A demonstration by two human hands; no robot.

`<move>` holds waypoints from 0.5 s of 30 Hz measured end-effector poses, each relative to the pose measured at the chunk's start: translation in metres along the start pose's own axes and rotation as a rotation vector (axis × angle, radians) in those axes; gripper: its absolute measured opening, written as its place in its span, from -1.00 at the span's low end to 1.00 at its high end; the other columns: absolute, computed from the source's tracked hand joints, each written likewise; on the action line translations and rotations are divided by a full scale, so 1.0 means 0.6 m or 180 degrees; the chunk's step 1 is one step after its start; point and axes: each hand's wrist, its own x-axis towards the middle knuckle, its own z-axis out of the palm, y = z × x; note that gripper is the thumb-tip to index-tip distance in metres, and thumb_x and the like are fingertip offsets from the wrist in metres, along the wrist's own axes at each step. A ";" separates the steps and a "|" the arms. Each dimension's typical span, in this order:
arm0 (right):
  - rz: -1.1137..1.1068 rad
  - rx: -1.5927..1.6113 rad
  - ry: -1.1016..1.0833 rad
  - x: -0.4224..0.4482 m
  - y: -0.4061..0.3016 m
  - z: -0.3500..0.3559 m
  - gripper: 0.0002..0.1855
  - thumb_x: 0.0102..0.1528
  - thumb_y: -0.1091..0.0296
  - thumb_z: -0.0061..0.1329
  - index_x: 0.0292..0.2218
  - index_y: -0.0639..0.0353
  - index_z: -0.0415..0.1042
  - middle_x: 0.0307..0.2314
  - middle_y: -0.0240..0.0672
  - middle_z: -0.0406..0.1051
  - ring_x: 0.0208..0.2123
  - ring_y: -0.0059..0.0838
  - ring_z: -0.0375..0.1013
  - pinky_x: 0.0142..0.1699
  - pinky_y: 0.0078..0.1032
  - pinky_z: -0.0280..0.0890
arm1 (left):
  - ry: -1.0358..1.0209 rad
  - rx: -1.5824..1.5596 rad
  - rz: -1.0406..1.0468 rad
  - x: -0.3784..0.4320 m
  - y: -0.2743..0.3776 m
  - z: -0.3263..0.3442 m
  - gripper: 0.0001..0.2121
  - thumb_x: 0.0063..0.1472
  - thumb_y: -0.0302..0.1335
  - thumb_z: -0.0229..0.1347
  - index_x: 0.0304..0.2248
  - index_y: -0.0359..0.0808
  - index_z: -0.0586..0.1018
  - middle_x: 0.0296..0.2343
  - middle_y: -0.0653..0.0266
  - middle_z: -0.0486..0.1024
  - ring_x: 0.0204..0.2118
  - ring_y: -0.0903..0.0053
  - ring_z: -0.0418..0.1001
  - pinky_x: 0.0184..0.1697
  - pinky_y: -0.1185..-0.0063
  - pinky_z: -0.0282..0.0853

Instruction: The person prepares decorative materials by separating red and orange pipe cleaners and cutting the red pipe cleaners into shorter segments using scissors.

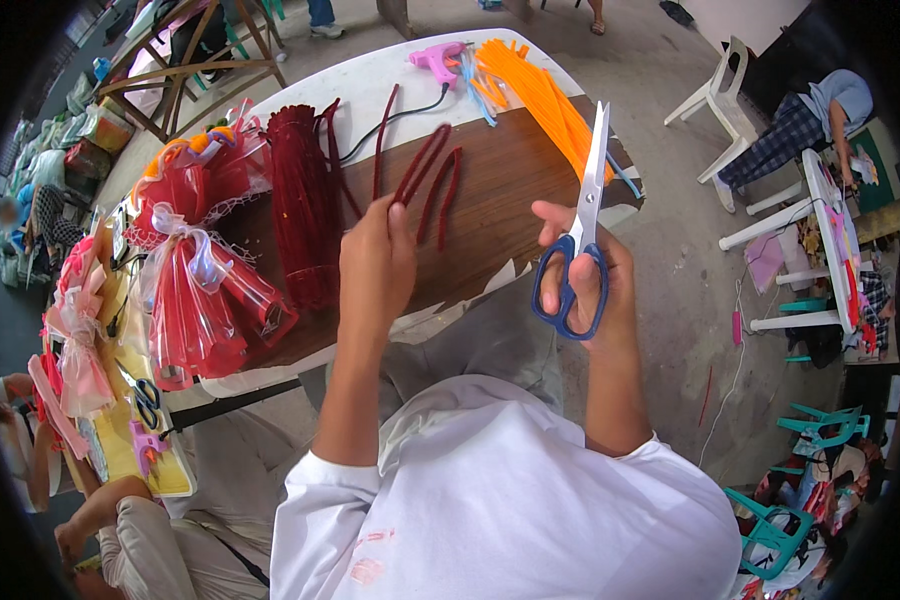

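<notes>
My left hand (379,262) pinches a dark red pipe cleaner (424,161), bent double with its loop pointing away from me. Scissors (591,187) with blue handles are in my right hand (613,281); the fingers and thumb are at the handle loops, and the blades point up, nearly together. Another bent red pipe cleaner (441,196) lies just right of the left hand, on the brown wood-patterned table surface (495,195). A straighter red stem (384,142) lies beyond that hand. To its left is a thick bundle of dark red pipe cleaners (302,202).
Orange pipe cleaners (544,105) and a pink glue gun (439,61) with a black cord lie at the far end. A red wrapped bouquet (202,300) sits at the left. Beyond it are other scissors (146,397) and another glue gun (148,448). A person sits close at lower left.
</notes>
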 end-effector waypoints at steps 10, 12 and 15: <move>0.0565 -0.0732 0.0486 -0.011 0.005 -0.024 -0.38 0.08 0.16 0.15 0.11 0.19 0.32 -0.65 -0.53 0.31 -0.62 -0.73 0.35 -0.50 -0.72 0.25 | 0.0428 0.1665 0.0155 0.047 0.024 -0.054 -0.74 0.25 -0.26 -0.02 -0.26 -0.24 0.61 -0.37 0.00 0.56 -0.28 0.05 0.52 -0.21 0.23 0.42; 0.0462 -0.0724 0.0478 -0.011 0.007 -0.017 -0.38 0.06 0.22 0.17 0.11 0.17 0.32 -0.63 -0.52 0.33 -0.61 -0.72 0.36 -0.49 -0.72 0.26 | 0.0481 0.1670 0.0385 0.070 -0.001 -0.070 -0.76 0.20 -0.29 0.03 -0.29 -0.25 0.62 -0.36 0.04 0.55 -0.27 0.11 0.51 -0.19 0.28 0.42; 0.0454 -0.0814 0.0474 -0.009 0.004 -0.013 -0.37 0.04 0.25 0.19 0.12 0.16 0.32 -0.62 -0.50 0.36 -0.60 -0.71 0.37 -0.49 -0.72 0.26 | 0.0306 0.2046 0.0462 0.100 -0.035 -0.061 -0.76 0.17 -0.28 0.07 -0.32 -0.26 0.64 -0.38 0.07 0.54 -0.28 0.12 0.50 -0.19 0.29 0.42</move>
